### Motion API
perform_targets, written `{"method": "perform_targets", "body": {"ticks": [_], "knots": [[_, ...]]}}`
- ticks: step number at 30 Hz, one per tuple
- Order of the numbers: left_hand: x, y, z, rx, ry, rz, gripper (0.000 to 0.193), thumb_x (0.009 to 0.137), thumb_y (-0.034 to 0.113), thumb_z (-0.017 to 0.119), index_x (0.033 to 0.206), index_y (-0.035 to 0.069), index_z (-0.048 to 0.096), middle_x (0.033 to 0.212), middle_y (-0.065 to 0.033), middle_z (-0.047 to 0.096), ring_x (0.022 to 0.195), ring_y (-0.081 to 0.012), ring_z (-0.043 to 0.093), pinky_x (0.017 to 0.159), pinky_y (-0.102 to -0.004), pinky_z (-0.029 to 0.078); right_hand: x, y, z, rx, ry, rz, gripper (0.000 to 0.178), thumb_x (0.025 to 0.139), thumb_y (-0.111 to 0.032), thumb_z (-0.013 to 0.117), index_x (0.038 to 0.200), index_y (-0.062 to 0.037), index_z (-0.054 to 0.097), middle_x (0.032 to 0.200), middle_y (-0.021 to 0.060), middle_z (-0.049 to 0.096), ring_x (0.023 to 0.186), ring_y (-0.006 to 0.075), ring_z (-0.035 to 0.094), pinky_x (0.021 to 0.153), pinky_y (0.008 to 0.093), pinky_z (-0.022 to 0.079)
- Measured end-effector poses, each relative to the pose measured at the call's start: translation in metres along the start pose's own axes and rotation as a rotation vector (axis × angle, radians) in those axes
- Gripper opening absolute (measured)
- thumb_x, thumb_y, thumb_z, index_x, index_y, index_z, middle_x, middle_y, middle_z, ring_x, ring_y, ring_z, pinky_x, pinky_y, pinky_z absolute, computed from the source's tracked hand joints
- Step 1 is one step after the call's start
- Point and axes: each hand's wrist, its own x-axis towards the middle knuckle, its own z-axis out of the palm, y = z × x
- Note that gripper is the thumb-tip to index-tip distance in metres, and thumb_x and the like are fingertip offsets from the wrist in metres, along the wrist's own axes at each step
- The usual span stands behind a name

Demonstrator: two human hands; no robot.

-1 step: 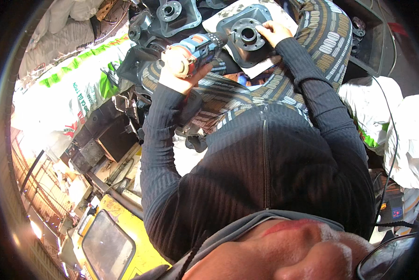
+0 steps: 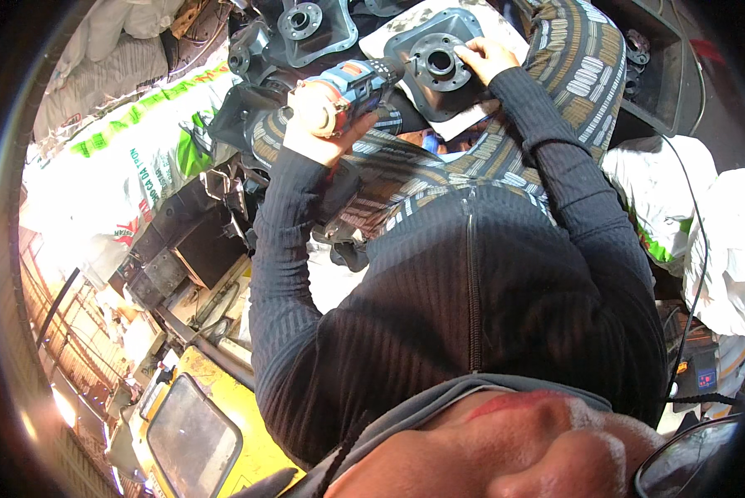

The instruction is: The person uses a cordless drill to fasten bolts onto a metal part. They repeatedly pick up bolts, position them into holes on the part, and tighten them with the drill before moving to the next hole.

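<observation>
My left hand (image 2: 316,148) is wrapped round a blue and red cordless drill (image 2: 357,86). Its dark chuck points right, close to the round flange of a dark metal housing (image 2: 426,93). That housing has a square base with rounded corners and a raised hub with a hole in the middle. It lies on a pale board (image 2: 465,124) across my lap. Beside the hub, on its right, the fingers of my right hand (image 2: 490,58) are closed on the flange's edge. Whether they also pinch some small part there, I cannot tell.
Several similar dark housings (image 2: 327,41) are piled at the upper left. A dark bin (image 2: 667,104) with metal parts stands at the upper right. White sacks (image 2: 98,191) lie on the left, and white bags (image 2: 676,178) on the right, where a thin cable (image 2: 699,216) hangs. Lower left is a yellow machine (image 2: 260,448).
</observation>
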Motion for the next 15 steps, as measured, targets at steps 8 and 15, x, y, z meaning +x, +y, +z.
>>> {"method": "perform_targets", "body": {"ticks": [8, 15], "knots": [[0.025, -0.003, -0.005, 0.057, -0.065, 0.13, 0.05, 0.071, 0.005, 0.072, 0.114, 0.002, 0.047, 0.08, -0.0056, 0.06, 0.052, -0.0103, 0.053, 0.04, -0.0239, 0.041, -0.002, -0.012, -0.007, 0.246, -0.062, -0.176, 0.04, 0.08, -0.04, 0.06, 0.101, -0.0058, 0.063, 0.091, 0.0104, 0.065, 0.084, 0.0184, 0.062, 0.077, 0.0294, 0.047], [0.033, 0.036, -0.011, -0.074, -0.188, -0.021, 0.054, 0.07, -0.003, 0.067, 0.118, 0.002, 0.043, 0.083, -0.0084, 0.06, 0.047, -0.0113, 0.052, 0.036, -0.0234, 0.041, -0.009, -0.025, -0.003, 0.196, 0.032, -0.17, 0.036, 0.081, -0.038, 0.061, 0.098, -0.0057, 0.063, 0.08, 0.0045, 0.064, 0.072, 0.011, 0.059, 0.07, 0.0252, 0.047]]}}
